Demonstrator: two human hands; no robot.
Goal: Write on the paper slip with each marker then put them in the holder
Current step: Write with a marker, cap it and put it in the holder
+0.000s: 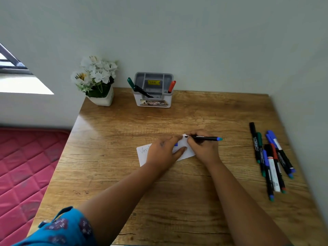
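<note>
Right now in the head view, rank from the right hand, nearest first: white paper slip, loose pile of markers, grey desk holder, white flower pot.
1. White paper slip: under the right hand.
2. Loose pile of markers: on its right.
3. Grey desk holder: far edge, by the wall.
4. White flower pot: far left corner.

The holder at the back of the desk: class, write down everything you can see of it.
The holder is a small, box-shaped desk organiser, apparently plastic, with a white lower body and grey top divided into several compartments. A yellow sticker sits inside and a printed label runs across its front. It stands upright on the wooden table, close to the wall and right of the flower pot. A green marker and a black pen lean at its left side, a red marker at its right. No hand touches it.
</note>
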